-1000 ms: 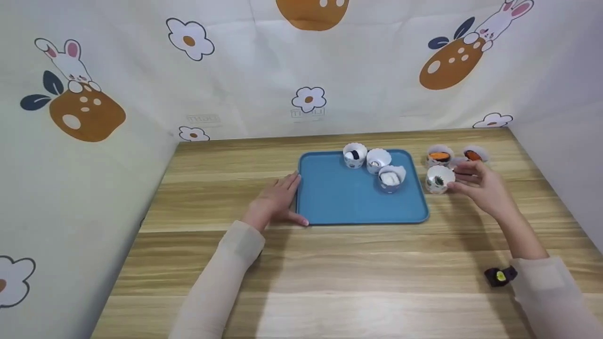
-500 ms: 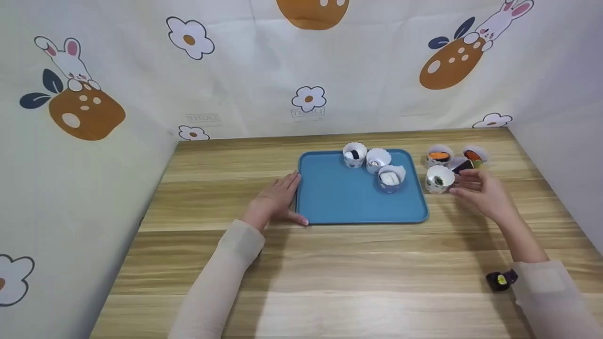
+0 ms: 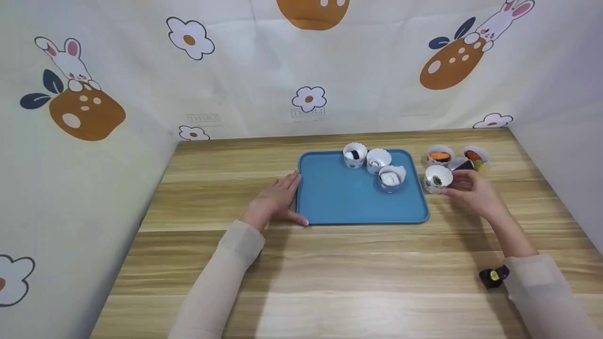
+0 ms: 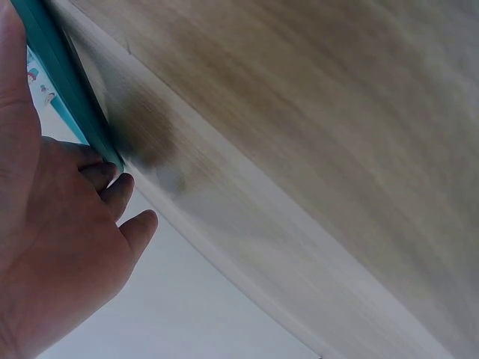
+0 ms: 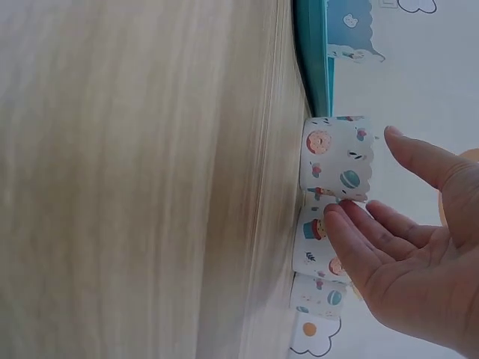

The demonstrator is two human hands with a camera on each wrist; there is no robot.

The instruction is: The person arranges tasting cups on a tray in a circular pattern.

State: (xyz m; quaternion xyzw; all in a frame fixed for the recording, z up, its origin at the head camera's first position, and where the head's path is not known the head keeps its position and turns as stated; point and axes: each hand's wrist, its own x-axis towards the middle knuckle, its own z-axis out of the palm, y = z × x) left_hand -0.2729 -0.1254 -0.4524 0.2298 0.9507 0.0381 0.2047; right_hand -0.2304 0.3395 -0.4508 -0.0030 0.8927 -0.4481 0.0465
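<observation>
My left hand (image 3: 275, 200) rests against the left edge of the blue tray (image 3: 348, 202), fingers straight along the rim and thumb at the front corner. In the left wrist view its fingertips meet the tray's edge. Just right of the tray stands a white paper cup (image 3: 438, 180) with a printed pattern and a small dark green piece inside. My right hand (image 3: 476, 193) touches this cup's right side with extended fingers. In the right wrist view the thumb (image 5: 408, 149) stands apart from the scalloped rim.
Three paper cups sit toward the tray's back right, including one cup (image 3: 354, 155) with a white and black piece. Behind the right hand stand a cup (image 3: 439, 157) with an orange-topped piece, another cup (image 3: 476, 154) with a red one, and a dark wedge (image 3: 465, 165).
My right hand drew back slightly from the cup, then came left against it again. The cup has shifted a little left toward the tray. My left hand and the tray stay put.
</observation>
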